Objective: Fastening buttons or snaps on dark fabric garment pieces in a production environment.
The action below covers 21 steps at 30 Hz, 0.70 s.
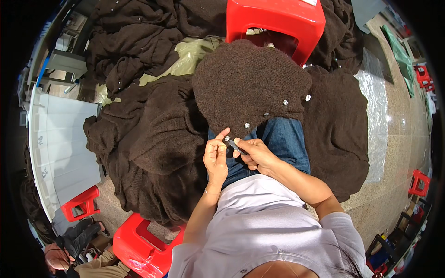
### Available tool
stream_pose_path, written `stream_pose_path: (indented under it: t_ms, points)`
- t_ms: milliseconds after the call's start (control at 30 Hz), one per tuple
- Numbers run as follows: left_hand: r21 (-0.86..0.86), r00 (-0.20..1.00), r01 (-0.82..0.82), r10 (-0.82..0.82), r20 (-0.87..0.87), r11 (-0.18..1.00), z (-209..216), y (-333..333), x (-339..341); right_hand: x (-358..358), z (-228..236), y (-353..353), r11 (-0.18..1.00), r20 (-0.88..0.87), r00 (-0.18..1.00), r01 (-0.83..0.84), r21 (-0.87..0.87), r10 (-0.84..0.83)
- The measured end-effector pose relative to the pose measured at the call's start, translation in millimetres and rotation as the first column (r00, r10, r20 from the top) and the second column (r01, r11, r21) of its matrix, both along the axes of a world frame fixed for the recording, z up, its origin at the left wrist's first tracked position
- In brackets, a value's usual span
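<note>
Left hand (215, 155) holding shiny button (227, 138), right hand (256, 155) gripping dark tool (235, 146), long axis diagonal, tip up-left

Fingers of the right hand (259, 156) cover most of the dark tool (235, 146), so its kind cannot be told; anything between the fingertips of the left hand (216, 157) is too small to tell. The top edge cuts off the red stool (276, 17) at one o'clock, and brown cloth (252, 83) hides part of its legs. The bottom edge crops another red stool (127, 242) at seven o'clock. Marks on the white board (69, 127) at nine o'clock are too small to read.
</note>
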<state>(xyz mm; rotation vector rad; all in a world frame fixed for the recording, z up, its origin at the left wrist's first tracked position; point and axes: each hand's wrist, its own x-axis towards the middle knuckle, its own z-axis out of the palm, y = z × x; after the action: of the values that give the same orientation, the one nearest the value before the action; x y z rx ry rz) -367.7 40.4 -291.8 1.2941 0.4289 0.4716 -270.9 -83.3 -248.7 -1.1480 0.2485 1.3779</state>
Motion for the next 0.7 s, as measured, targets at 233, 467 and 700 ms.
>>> stream_pose_path:
  t_ms: [233, 467, 700]
  points:
    - [0.040, 1.000, -0.001, 0.002, -0.020, 0.999, 1.6, -0.7, -0.9, -0.4, -1.0, 0.7, 1.000, -0.023, 0.999, 0.028, -0.005, -0.028]
    - [0.021, 0.999, 0.030, -0.030, -0.026, 0.999, 1.4, 3.7, -5.9, -1.7, -2.8, 1.4, 1.000, 0.052, 0.998, 0.017, 0.023, -0.018]
    - [-0.001, 0.999, 0.042, -0.042, 0.009, 0.999, -0.3, 3.6, -6.3, -1.4, -1.7, 3.6, 1.000, 0.054, 0.998, 0.012, 0.009, -0.012]
